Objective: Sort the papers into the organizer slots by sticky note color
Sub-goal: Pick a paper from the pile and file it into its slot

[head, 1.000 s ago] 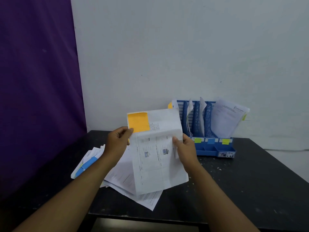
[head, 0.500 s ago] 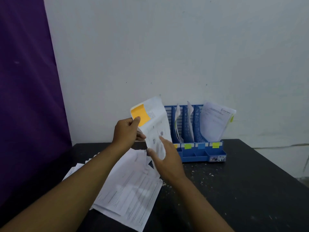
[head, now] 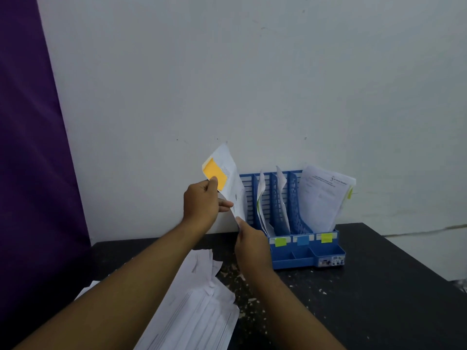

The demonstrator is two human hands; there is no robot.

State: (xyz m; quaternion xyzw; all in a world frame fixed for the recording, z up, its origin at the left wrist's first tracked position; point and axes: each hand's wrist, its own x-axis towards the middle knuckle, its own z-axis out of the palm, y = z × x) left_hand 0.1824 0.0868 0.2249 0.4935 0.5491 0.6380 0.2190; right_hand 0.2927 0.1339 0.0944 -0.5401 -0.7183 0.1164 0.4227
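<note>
The left hand (head: 202, 203) pinches the sheet (head: 233, 188) at its orange sticky note (head: 215, 174); the right hand (head: 250, 246) grips its lower corner. The sheet is held upright at the blue organizer's (head: 303, 258) leftmost slot, above the loose papers (head: 197, 311).

A black table (head: 379, 299), its top flecked with pale specks, stood with its far edge against a plain whitish wall (head: 252, 72). Left of the table a deep purple curtain (head: 30, 147) hung over the wall. Right of the table a thin dark line (head: 417, 232) ran along the wall. The light was soft and even.
</note>
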